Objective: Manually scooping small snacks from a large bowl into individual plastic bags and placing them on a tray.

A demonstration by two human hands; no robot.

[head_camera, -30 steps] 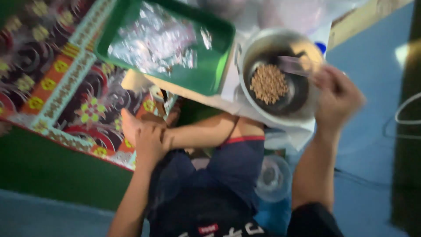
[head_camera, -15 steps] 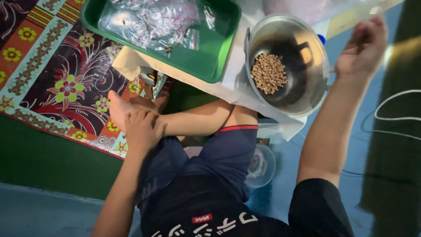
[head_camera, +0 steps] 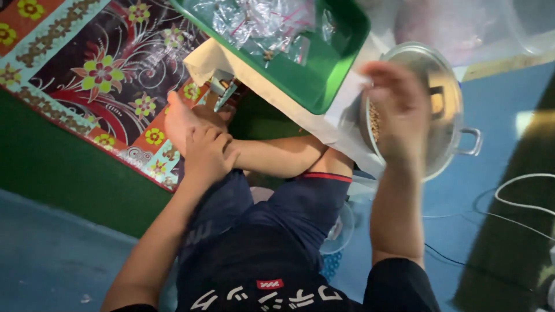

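Note:
I sit cross-legged on the floor. My left hand [head_camera: 205, 153] rests on my bare foot [head_camera: 182, 115] and holds nothing. My right hand [head_camera: 399, 110] hovers, blurred, palm down over a round metal pot [head_camera: 457, 104] with side handles. A patch of brown nuts [head_camera: 374, 121] shows in the pot beside the fingers. The hand hides whatever may be in its grasp. Left of the pot lies a green tray [head_camera: 329, 81] holding several small clear plastic bags [head_camera: 260, 23].
A white sheet [head_camera: 231, 63] lies under the tray and pot. A patterned red and black mat [head_camera: 87, 75] covers the floor at left. A clear round container [head_camera: 341, 231] sits by my knee. A white cable [head_camera: 520, 185] curls on the blue floor at right.
My right hand came back from beyond the pot's right rim and now covers the pot. The camera moved closer. My left hand stayed on my foot.

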